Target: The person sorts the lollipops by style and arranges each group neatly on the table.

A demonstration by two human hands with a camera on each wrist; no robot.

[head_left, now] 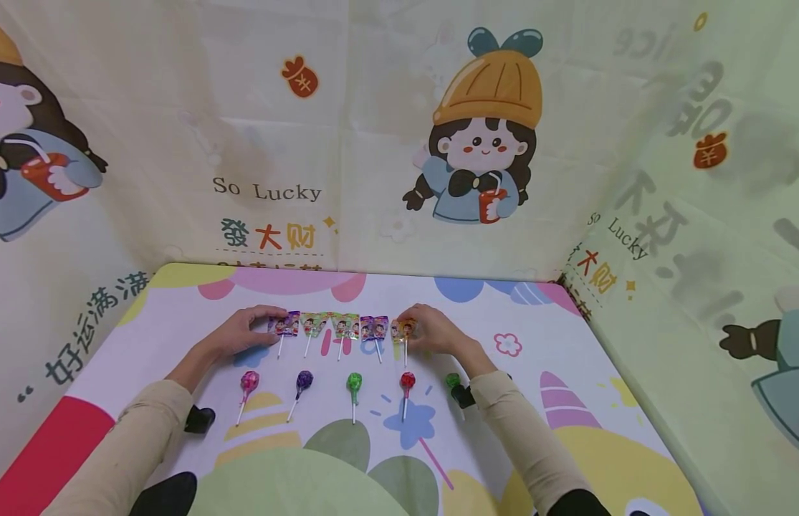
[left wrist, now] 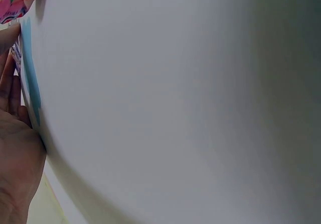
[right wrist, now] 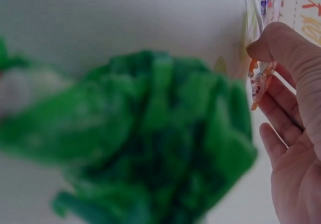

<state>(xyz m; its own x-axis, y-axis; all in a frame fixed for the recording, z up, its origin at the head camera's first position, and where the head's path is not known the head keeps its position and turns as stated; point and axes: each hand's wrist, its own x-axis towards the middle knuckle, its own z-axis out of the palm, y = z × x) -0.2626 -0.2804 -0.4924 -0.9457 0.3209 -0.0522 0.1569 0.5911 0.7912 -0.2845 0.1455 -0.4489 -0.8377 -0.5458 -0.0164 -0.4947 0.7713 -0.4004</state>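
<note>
Across the back of the table lies a row of lollipops in flat wrappers, sticks toward me. At its left end my left hand [head_left: 244,332] pinches the edge of a purple-wrapped lollipop [head_left: 286,325] between thumb and fingers. My right hand [head_left: 434,331] pinches an orange-wrapped lollipop [head_left: 403,330] at the right end; its thumb and fingers show on the wrapper [right wrist: 262,78] in the right wrist view. Between them lie a green-wrapped lollipop [head_left: 313,325], a green-and-red one [head_left: 345,327] and another purple one [head_left: 374,328].
Nearer me runs a row of round lollipops: pink [head_left: 249,381], purple [head_left: 304,380], green [head_left: 354,383], red [head_left: 408,380], and a green one [head_left: 452,380] beside my right forearm. A printed cloth wall [head_left: 373,236] stands behind the patterned table [head_left: 463,430].
</note>
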